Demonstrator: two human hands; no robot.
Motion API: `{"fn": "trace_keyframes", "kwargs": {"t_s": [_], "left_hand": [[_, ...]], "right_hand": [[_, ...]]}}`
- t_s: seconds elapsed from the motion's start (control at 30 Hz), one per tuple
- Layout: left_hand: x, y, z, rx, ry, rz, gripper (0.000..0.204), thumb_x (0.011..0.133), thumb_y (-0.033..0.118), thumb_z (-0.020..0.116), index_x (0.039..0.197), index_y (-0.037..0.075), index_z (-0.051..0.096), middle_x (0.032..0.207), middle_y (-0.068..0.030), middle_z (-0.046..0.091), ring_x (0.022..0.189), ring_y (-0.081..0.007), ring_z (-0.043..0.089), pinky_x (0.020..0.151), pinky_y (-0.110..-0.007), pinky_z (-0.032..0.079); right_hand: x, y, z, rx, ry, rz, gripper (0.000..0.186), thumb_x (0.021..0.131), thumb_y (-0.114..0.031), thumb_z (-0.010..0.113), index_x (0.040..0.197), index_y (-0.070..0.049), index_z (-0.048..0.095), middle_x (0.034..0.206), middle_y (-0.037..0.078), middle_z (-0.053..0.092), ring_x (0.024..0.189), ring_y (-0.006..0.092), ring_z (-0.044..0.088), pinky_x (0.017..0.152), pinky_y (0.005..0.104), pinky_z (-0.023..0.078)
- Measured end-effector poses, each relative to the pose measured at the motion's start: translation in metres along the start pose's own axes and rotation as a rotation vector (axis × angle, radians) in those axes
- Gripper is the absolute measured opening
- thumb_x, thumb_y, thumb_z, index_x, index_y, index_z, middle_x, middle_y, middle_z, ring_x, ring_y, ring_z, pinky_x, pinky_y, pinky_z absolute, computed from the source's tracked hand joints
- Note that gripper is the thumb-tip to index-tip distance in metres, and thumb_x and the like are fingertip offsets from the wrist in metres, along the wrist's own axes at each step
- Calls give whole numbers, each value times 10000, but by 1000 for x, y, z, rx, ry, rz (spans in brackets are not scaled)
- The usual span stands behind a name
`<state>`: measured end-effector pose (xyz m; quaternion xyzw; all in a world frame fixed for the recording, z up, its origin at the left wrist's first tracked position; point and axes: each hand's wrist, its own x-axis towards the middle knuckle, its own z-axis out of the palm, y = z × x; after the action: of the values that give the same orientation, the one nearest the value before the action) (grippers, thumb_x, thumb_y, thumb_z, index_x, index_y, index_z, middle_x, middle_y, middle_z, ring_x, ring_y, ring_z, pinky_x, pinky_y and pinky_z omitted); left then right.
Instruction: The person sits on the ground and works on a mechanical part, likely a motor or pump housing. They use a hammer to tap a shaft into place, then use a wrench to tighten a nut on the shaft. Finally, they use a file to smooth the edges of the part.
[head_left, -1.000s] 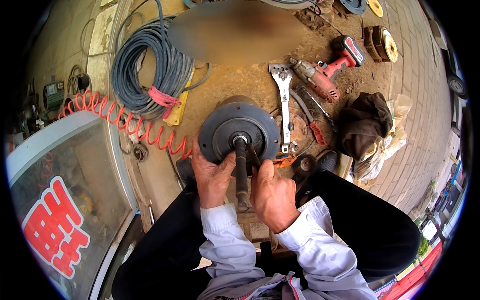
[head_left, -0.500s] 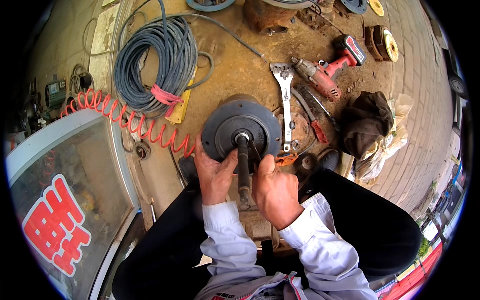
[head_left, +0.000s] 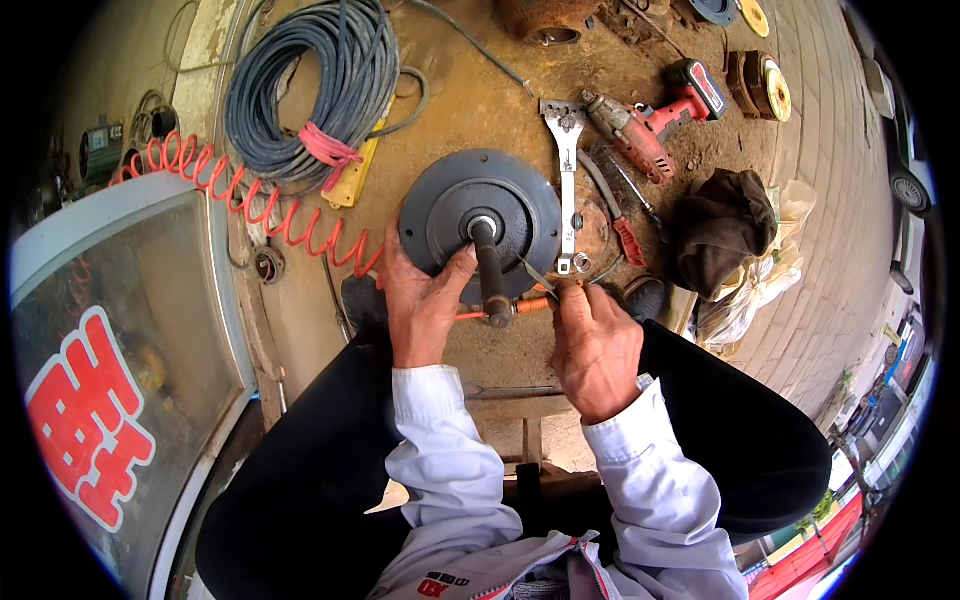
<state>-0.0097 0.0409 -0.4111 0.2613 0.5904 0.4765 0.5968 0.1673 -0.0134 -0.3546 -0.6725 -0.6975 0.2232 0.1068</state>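
Note:
A round dark grey metal flange [head_left: 420, 215] with bolt holes near its rim faces me, and a dark shaft [head_left: 490, 265] sticks out from its centre toward me. My left hand [head_left: 422, 310] is closed on the flange's left lower edge, the thumb lying close to the shaft. In my right hand [head_left: 600, 350], just below and right of the flange, is a thin pointed metal tool [head_left: 538, 277] pinched between thumb and fingers. Its tip lies over the flange's lower right face; the fingers hide its other end.
A red coiled air hose [head_left: 240, 190] runs along the left beside a glass door [head_left: 130, 300]. Beyond it lies a cable coil [head_left: 250, 120]. On the right are a wrench-like metal bar [head_left: 568, 190], a red impact wrench [head_left: 635, 135], a red-handled tool [head_left: 628, 240] and a dark cloth [head_left: 720, 230].
My right hand has moved right and slightly down, drawing the pointed tool away from the shaft's base. The shaft now tilts more toward me; my left hand stays on the flange.

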Motion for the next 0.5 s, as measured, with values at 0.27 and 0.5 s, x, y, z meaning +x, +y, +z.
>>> {"fn": "trace_keyframes", "kwargs": {"t_s": [0.27, 0.5], "left_hand": [[10, -18, -11, 124, -26, 40, 689, 807, 12, 820, 1410, -53, 495, 1279, -168, 675, 1170, -240, 666, 1050, -377, 514], [12, -23, -11, 42, -25, 114, 666, 804, 33, 833, 1388, -44, 523, 1235, -164, 707, 1119, -238, 690, 1016, -372, 530]], "right_hand": [[16, 22, -7, -68, 19, -219, 257, 845, -45, 679, 1101, -39, 660, 852, 152, 560, 729, 351, 628, 622, 447, 523], [-36, 100, 7, 83, 6, 342, 166, 966, -121, 637, 1059, 9, 682, 917, 207, 697, 835, 392, 690, 719, 425, 536]]}}
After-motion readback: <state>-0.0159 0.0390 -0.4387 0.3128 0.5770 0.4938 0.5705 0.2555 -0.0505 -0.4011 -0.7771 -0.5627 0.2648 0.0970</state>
